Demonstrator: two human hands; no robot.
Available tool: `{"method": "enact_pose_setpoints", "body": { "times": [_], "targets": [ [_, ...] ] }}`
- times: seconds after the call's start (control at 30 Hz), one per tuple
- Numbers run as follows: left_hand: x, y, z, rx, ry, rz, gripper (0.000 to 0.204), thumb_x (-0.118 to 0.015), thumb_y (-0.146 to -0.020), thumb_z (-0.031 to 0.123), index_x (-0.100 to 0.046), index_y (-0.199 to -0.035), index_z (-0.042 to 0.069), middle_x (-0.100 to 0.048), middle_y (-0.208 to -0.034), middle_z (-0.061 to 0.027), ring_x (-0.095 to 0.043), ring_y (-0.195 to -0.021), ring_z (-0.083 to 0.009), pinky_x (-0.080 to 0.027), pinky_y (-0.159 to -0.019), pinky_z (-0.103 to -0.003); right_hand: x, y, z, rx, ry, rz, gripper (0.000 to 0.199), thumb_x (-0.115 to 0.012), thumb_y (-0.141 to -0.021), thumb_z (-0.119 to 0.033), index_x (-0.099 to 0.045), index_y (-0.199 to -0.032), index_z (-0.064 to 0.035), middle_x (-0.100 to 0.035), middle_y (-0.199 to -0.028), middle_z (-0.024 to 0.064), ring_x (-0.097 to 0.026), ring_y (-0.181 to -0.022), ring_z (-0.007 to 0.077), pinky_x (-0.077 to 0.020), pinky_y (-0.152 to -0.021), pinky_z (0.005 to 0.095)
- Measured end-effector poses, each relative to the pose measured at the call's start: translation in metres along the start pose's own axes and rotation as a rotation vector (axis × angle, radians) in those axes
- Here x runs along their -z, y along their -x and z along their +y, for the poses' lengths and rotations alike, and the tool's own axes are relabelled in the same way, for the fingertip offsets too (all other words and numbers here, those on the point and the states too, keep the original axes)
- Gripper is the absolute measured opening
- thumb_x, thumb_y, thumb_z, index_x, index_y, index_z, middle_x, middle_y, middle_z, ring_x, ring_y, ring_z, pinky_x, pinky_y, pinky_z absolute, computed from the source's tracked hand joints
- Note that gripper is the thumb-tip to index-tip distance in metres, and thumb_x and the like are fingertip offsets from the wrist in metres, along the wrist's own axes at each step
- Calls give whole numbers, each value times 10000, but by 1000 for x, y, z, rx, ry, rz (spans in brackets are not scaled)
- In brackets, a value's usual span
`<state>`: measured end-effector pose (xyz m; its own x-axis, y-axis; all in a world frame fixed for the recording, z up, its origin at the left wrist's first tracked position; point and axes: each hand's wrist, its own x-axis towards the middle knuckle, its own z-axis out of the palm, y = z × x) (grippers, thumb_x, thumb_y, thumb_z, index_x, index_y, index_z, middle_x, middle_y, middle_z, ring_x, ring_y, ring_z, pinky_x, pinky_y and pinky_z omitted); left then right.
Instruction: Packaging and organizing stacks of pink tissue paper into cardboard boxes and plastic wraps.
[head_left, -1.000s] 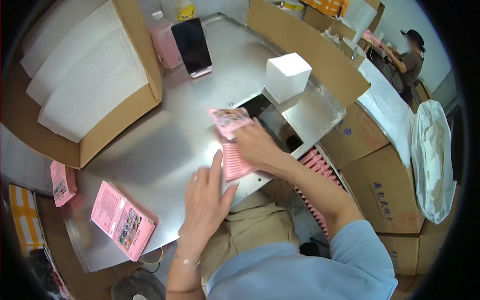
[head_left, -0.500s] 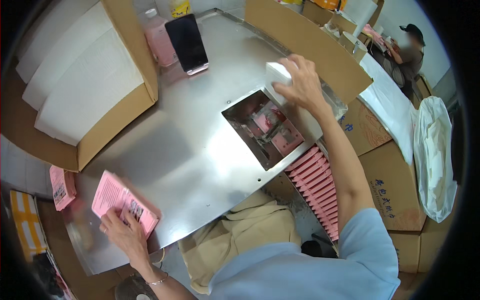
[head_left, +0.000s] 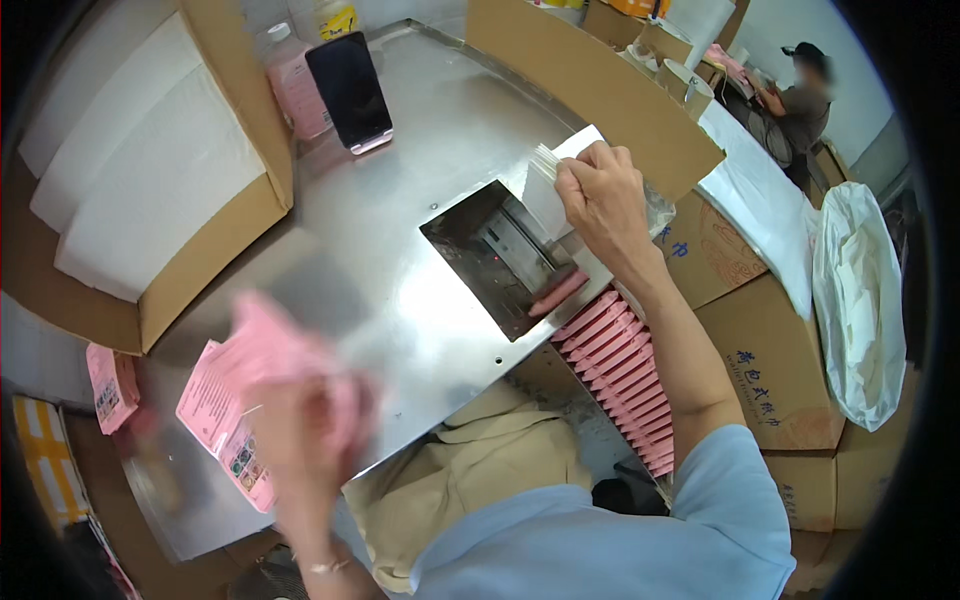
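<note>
My right hand [head_left: 608, 208] is closed on a stack of white folded tissues [head_left: 543, 198], held tilted at the upper right edge of a rectangular opening [head_left: 470, 255] in the metal table. Dark machine parts and a pink piece [head_left: 560, 292] show inside the opening. At the lower left, my left hand [head_left: 297, 435] is smeared by motion. A blurred pink wrapper [head_left: 275, 345] is lifted with it, its fingers hard to make out. Under and beside that hand lies a printed pile of pink wrappers [head_left: 205, 410] on the table.
A carton of white tissue stacks [head_left: 160, 170] stands at left. Behind are a phone on a stand [head_left: 350, 95] and a pink bottle [head_left: 298, 85]. Pink packs [head_left: 620, 380] line up below the opening. Cardboard boxes [head_left: 770, 370] stand at right; another person [head_left: 800, 110] sits far right.
My left hand has risen off the pink pile with a wrapper. My right hand has tilted the tissues up at the opening. The pink pack inside the opening has mostly gone from sight.
</note>
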<state>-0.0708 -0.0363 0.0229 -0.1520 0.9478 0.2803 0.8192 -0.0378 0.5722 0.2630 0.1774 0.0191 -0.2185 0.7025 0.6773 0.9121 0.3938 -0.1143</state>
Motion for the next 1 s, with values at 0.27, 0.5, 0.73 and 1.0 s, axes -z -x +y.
{"method": "enact_pose_setpoints", "body": {
  "times": [0.27, 0.5, 0.73, 1.0],
  "targets": [
    [-93, -15, 20, -280, -37, -42, 306, -696, -840, 57, -590, -1125, 17, -573, -1033, -138, -533, -974, -331, -385, -898, -458, 4, 4, 2, 37, -61, 89, 283, -663, -773, -78, -699, -1053, -57, -609, -965, 117, -563, -970, 306, -459, -810, 452],
    [-78, -16, 19, -323, 119, -80, 637, -802, -669, 206, -588, -1236, 10, -478, -1391, -265, -458, -1298, -438, -403, -1014, -479, 31, 117, -123, 784, -592, -257, 353, -592, -890, -151, -604, -1201, 16, -542, -1281, 236, -534, -1241, 421, -292, -1124, 658],
    [-97, -24, 44, -103, -127, 94, 832, -780, -663, 346, -500, -1395, 68, -346, -1537, -241, -256, -1467, -429, -199, -1142, -592, -21, 51, -161, 641, 19, -595, 149, -629, -782, -103, -639, -920, -50, -635, -893, 98, -644, -910, 290, -438, -1045, 549],
    [-84, -20, 40, -132, -363, 36, 546, -748, -768, 461, -650, -1238, 201, -528, -1226, -139, -472, -1099, -377, -343, -929, -476, 27, 1, -36, 162, 260, 44, 200, -686, -847, -225, -685, -912, -36, -620, -874, 109, -588, -925, 288, -465, -782, 420]
  ]
}}
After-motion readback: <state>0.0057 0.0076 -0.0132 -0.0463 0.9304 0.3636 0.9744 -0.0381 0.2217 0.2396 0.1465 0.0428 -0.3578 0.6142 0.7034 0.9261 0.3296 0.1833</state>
